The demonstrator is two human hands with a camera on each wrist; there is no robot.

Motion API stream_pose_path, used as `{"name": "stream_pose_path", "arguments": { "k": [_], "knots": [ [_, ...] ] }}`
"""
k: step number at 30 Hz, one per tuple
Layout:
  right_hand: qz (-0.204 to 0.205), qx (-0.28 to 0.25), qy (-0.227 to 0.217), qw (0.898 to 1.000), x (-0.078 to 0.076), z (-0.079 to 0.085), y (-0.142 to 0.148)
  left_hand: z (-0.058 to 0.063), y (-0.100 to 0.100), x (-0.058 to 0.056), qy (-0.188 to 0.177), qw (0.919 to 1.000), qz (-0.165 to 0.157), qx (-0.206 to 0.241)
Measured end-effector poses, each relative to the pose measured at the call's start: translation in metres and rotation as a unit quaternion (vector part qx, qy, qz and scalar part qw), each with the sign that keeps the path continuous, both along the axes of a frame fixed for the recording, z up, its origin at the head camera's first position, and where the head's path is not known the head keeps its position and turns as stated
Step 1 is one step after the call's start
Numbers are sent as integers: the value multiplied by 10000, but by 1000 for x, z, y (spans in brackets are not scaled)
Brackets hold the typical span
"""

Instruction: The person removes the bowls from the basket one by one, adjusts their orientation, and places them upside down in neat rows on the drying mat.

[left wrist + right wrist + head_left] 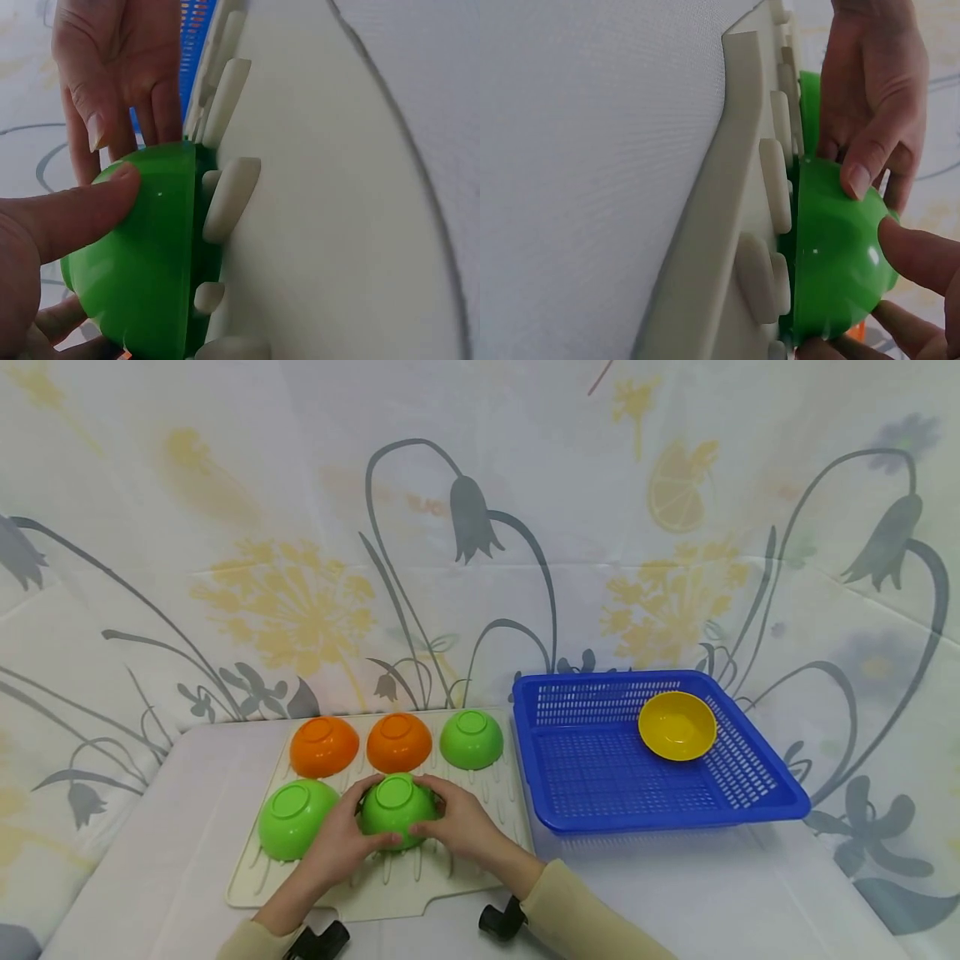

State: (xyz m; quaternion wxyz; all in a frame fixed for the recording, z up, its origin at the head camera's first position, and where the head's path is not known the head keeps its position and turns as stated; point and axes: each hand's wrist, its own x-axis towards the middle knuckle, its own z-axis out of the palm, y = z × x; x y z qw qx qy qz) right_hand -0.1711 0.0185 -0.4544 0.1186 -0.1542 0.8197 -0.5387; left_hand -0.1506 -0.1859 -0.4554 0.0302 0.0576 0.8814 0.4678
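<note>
An upside-down green bowl sits on the front middle of a cream ridged drying board, its rim against the ridges. My left hand holds its left side, thumb in front and fingers curled behind. From the right, my right hand grips the same bowl, and the two thumbs come close together on its front. The left wrist view has my left thumb lying across the bowl's wall. Over in the right wrist view, my right thumb rests on the green wall near the base.
Another overturned green bowl is left of my hands. Behind stand two orange bowls and a smaller green bowl, all overturned. To the right, a blue plastic basket holds a yellow bowl. A flower-patterned cloth hangs behind.
</note>
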Motion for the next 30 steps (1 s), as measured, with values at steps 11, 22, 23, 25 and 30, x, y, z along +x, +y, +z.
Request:
{"name": "stream_pose_path", "arguments": {
  "k": [11, 22, 23, 25, 30],
  "knots": [
    [-52, -428, -305, 9986, -3, -3, 3, -1, -2, -3, -17, 9999, -45, 106],
    [-32, -675, -97, 9977, 3, 12, 13, -4, -6, -3, 39, 9999, -98, -83],
    [-10, -705, -30, 9975, 4, 16, 14, -4, -6, -3, 40, 9999, -93, -94],
    [40, -793, 126, 9968, 8, 24, 18, -4, -6, -3, 51, 9999, -94, -95],
    [64, -989, 433, 9941, 12, 44, 30, -4, -5, -3, 111, 9998, -104, -94]
  ]
}}
